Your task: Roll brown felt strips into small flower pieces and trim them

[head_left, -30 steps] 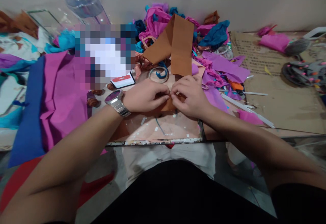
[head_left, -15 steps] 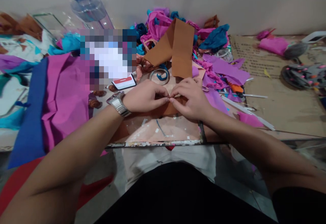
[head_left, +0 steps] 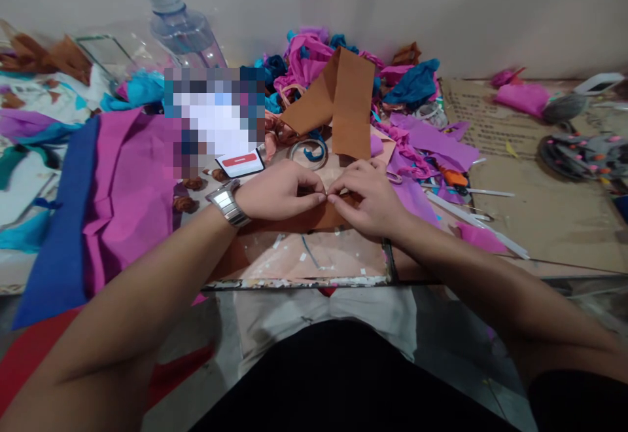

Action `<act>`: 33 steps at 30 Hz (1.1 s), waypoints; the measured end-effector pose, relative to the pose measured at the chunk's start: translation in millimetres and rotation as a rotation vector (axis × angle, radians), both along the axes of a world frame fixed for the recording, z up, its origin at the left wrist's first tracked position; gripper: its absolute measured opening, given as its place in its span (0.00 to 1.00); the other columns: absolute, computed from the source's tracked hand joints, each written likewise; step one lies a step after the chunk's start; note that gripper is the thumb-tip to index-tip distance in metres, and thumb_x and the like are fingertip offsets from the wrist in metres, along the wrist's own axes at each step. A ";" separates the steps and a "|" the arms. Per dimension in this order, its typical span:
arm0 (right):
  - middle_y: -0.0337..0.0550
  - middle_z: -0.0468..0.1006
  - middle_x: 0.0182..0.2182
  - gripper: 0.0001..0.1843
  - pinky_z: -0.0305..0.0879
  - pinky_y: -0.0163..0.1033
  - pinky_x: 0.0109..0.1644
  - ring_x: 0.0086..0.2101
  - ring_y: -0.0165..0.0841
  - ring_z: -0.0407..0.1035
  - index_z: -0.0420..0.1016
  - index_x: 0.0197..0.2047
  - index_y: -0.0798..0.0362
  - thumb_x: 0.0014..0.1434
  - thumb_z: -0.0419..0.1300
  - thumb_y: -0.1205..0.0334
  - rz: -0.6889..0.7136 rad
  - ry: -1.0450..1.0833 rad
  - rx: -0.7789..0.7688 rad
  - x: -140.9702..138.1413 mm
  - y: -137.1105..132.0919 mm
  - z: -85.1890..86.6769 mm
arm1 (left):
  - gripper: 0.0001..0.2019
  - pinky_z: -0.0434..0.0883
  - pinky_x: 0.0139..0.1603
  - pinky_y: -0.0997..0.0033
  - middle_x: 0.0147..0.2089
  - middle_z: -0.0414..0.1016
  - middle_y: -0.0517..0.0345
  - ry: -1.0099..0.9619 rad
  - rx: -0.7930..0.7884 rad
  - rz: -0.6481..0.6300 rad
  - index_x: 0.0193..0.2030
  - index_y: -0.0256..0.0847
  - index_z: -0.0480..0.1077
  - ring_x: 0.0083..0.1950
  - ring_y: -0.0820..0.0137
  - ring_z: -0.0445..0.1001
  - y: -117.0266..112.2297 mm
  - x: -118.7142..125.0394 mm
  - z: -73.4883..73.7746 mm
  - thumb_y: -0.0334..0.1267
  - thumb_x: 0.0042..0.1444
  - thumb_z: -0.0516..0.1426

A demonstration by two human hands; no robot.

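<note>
My left hand (head_left: 282, 191), with a metal watch (head_left: 228, 202) on its wrist, pinches the upper edge of a brown crepe paper strip (head_left: 316, 220) between thumb and forefinger. My right hand (head_left: 369, 198) pinches the same edge just beside it, and the fingertips of both hands almost touch. Part of the paper lies beneath the hands on the worktop, and the fingers cover the pinched fold. Beyond them, a folded brown strip (head_left: 352, 105) rests over the paper pile; whether it joins the held piece is hidden. A roll of clear tape (head_left: 294, 155) lies just past my hands.
Pink crepe paper (head_left: 132, 177) and a blue sheet (head_left: 59, 222) overhang the front edge at left. Behind stand a water bottle (head_left: 189, 39) and a phone (head_left: 241, 162). Orange-handled scissors (head_left: 454, 178), white sticks (head_left: 500, 235) and cardboard (head_left: 549, 209) are at right.
The view has tilted a little, so the things on the table sit slightly lower. Both hands keep their pinch on the brown paper, with only slight finger movement.
</note>
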State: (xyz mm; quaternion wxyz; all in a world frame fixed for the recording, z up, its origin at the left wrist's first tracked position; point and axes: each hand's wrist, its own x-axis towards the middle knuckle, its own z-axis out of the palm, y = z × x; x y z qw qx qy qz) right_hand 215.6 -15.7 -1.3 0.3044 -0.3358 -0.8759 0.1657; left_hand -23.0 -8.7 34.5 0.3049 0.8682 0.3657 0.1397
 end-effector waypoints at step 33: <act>0.36 0.88 0.38 0.05 0.52 0.56 0.59 0.46 0.41 0.74 0.84 0.42 0.43 0.68 0.65 0.60 -0.031 0.034 0.183 1.1 -1.0 -2.6 | 0.13 0.66 0.36 0.73 0.33 0.81 0.59 -0.083 -0.248 0.069 0.41 0.37 0.82 0.32 0.72 0.72 3.2 -3.0 -0.9 0.41 0.61 0.57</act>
